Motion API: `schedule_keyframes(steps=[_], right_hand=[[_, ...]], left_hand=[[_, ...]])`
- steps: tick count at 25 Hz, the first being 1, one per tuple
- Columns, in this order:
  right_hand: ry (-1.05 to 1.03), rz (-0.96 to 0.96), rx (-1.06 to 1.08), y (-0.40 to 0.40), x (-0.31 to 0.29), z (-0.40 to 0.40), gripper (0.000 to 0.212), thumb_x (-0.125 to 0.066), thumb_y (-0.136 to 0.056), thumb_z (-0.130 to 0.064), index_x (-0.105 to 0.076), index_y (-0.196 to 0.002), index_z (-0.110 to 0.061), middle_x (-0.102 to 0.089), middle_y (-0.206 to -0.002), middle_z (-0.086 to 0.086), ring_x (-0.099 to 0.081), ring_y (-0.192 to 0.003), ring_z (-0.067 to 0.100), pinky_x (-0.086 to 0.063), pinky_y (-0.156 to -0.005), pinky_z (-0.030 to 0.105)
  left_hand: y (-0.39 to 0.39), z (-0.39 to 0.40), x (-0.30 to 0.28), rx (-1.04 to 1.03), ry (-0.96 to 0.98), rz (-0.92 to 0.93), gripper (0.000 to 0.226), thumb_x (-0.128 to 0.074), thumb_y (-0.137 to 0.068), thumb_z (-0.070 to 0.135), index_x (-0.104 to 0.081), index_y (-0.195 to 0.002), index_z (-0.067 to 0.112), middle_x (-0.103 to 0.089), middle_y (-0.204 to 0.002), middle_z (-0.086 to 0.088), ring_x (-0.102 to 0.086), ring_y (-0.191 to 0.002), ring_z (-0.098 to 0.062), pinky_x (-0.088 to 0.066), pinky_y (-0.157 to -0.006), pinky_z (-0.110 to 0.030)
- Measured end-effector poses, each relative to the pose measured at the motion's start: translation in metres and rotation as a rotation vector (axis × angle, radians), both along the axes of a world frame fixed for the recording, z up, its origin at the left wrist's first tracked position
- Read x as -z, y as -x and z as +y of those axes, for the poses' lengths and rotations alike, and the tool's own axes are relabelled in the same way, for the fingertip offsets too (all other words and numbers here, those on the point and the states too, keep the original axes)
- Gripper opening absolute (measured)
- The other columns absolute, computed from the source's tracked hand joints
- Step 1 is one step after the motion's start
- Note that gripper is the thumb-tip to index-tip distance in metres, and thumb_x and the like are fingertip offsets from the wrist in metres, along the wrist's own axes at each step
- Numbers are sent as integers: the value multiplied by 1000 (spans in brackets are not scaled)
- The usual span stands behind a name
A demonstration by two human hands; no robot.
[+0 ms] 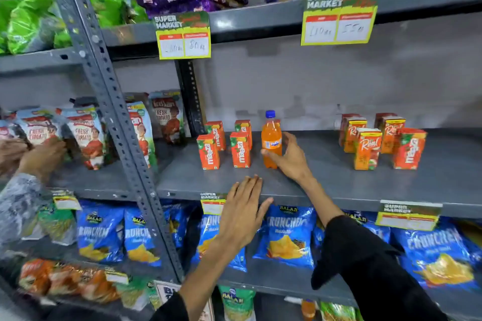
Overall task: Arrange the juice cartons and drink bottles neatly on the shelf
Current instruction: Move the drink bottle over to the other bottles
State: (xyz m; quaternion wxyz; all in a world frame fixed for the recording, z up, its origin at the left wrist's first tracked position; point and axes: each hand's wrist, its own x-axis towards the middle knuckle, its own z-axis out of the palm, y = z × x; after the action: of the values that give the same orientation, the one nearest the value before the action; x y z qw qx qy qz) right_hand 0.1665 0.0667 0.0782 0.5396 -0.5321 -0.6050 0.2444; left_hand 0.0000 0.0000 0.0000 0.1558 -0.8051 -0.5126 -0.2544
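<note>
An orange drink bottle (271, 141) with a blue cap stands upright on the grey middle shelf (326, 180). My right hand (288, 157) curls around its lower right side, thumb on the front, fingers behind. Left of the bottle stand several orange juice cartons (224, 144) in two short rows. A second cluster of orange cartons (378, 139) stands farther right on the same shelf. My left hand (243, 212) lies flat, fingers together, on the shelf's front edge and holds nothing.
Another person's hand (39, 157) handles tomato snack packs (86, 135) in the left bay. A perforated grey upright (117, 122) divides the bays. Blue chip bags (284, 234) fill the shelf below, snack bags the shelf above. Price tags (184, 35) hang from the shelf edges.
</note>
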Motion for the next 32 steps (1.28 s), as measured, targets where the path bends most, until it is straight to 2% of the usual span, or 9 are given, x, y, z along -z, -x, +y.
schedule_keyframes(steps=[4, 8, 11, 14, 16, 21, 24, 28, 32], right_hand=[[19, -16, 68, 12, 1, 9, 63, -83, -76, -32, -53, -126, -11, -66, -123, 8, -63, -103, 17, -47, -83, 25], [-23, -3, 88, 11, 2, 6, 55, -84, -74, -33, -59, -119, -13, -70, -115, 6, -62, -92, 11, -48, -76, 16], [-48, 1, 97, -6, 6, -4, 51, -85, -72, -39, -61, -112, -20, -71, -108, 0, -65, -91, 10, -53, -84, 23], [-69, 12, 64, -30, 5, -24, 48, -86, -70, -38, -62, -108, -22, -70, -102, -8, -66, -88, 2, -51, -79, 15], [-75, 20, 53, -54, 1, -40, 47, -86, -70, -38, -62, -109, -24, -69, -102, -10, -67, -89, 2, -54, -81, 18], [-102, 11, 107, -150, -3, -81, 46, -88, -66, -35, -67, -104, -19, -75, -98, -6, -71, -85, 2, -59, -77, 22], [-95, 19, 150, -229, -7, -108, 39, -90, -66, -27, -67, -98, -23, -75, -91, -7, -70, -78, -4, -58, -75, 20], [-92, -16, 252, -328, -13, -131, 36, -89, -65, -31, -66, -92, -26, -76, -88, -5, -73, -83, 10, -60, -79, 30], [-50, -69, 336, -410, -14, -137, 43, -87, -68, -37, -66, -100, -15, -75, -94, 2, -72, -85, 15, -59, -79, 32]], left_hand=[[-3, -1, 0, -19, -18, -20, 56, -32, -103, 48, -54, -138, 10, -58, -142, -6, -51, -133, -24, -40, -112, -42], [-2, -3, 1, -34, -17, -20, 58, -30, -104, 49, -52, -140, 10, -56, -144, -7, -48, -135, -23, -38, -114, -43], [-10, -7, -2, -49, 4, -9, 65, -22, -104, 52, -53, -139, 8, -56, -143, -8, -49, -134, -25, -36, -115, -44], [-32, -14, -7, -47, 29, -39, 69, -18, -103, 54, -56, -136, 7, -59, -140, -9, -52, -132, -26, -37, -115, -45], [-56, -21, -5, -21, 46, -45, 69, -19, -102, 55, -57, -135, 7, -60, -139, -9, -53, -131, -25, -36, -115, -44], [-147, -40, -13, 51, 94, -66, 80, -6, -100, 59, -61, -131, 9, -63, -136, -8, -54, -128, -25, -36, -114, -44], [-216, -58, -16, 65, 112, -96, 82, -5, -100, 62, -63, -126, 11, -65, -132, -8, -56, -125, -27, -38, -111, -45], [-292, -72, -21, 81, 119, -142, 76, -14, -98, 64, -66, -119, 11, -68, -126, -9, -60, -119, -29, -43, -106, -44], [-352, -86, -25, 95, 128, -75, 76, -13, -100, 63, -65, -115, 9, -69, -120, -9, -61, -113, -29, -46, -101, -43]])
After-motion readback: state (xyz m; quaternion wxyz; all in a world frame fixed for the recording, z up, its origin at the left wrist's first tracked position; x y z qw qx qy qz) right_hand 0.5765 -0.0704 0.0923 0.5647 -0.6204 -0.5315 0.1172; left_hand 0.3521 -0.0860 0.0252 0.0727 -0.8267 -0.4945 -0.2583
